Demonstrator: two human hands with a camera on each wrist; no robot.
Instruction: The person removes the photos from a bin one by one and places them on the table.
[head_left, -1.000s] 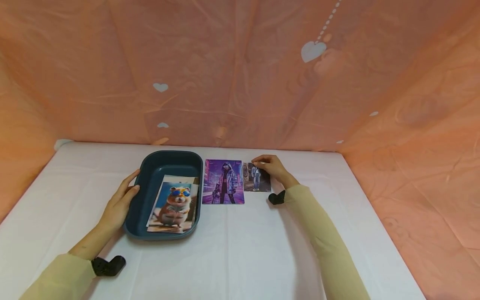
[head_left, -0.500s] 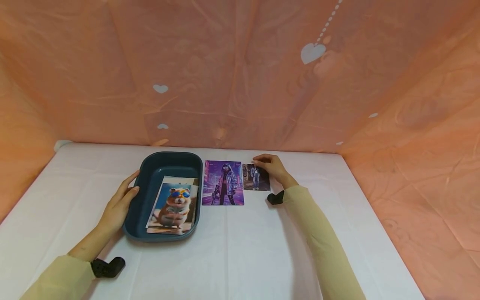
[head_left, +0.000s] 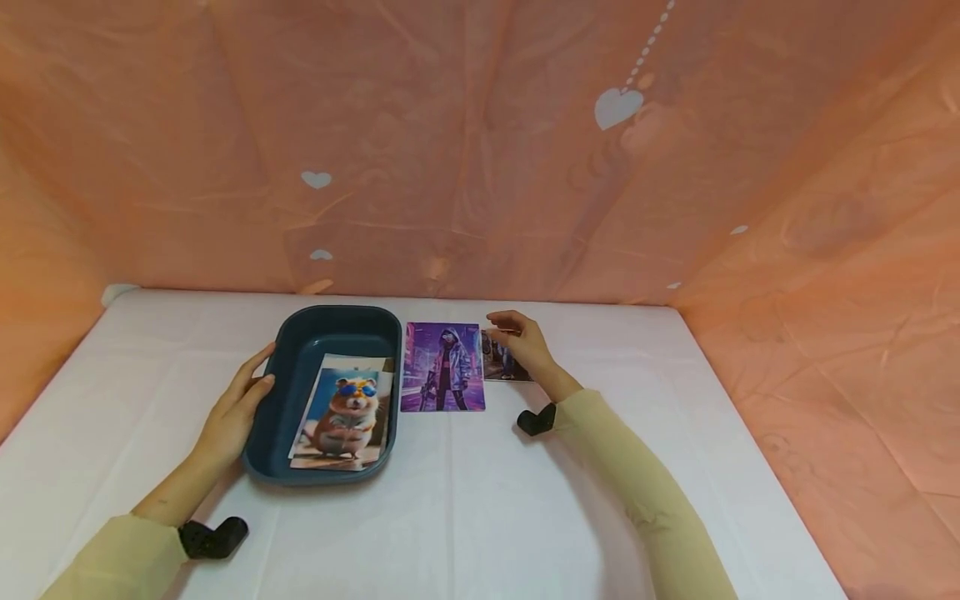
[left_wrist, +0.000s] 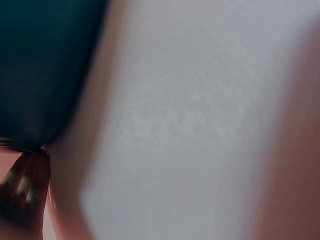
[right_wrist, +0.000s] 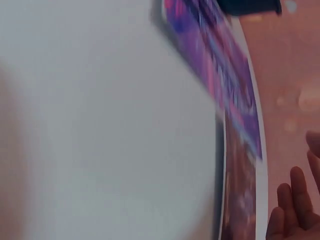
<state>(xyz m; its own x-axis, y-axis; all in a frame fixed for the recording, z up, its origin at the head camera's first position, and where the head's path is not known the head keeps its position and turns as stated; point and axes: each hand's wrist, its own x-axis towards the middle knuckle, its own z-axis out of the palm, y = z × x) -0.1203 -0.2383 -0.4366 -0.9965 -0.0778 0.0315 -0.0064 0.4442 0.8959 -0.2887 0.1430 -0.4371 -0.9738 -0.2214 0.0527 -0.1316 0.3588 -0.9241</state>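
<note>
one hand on the tray, one over the photo cards

the left hand point(head_left: 234, 412) rests on the left edge of a dark teal tray point(head_left: 300, 348), its fingers fairly straight against the rim, the thumb a little apart from them. in the tray lies a small pile of pictures, with a card of a hamster point(head_left: 347, 421) (in sunglasses) on top.

the right hand point(head_left: 527, 343) holds nothing: it hovers over a smaller, dark photo card point(head_left: 501, 367), thumb and fingers apart, hiding part of it. just to the left lies a purple card with a hooded figure point(head_left: 444, 368) — between the tray and the dark card, all on a white tabletop point(head_left: 450, 517). whether the two cards touch, i can't tell.

behind hangs an orange backdrop point(head_left: 435, 167) with pale hearts point(head_left: 618, 108); each wrist wears a black device.
</note>
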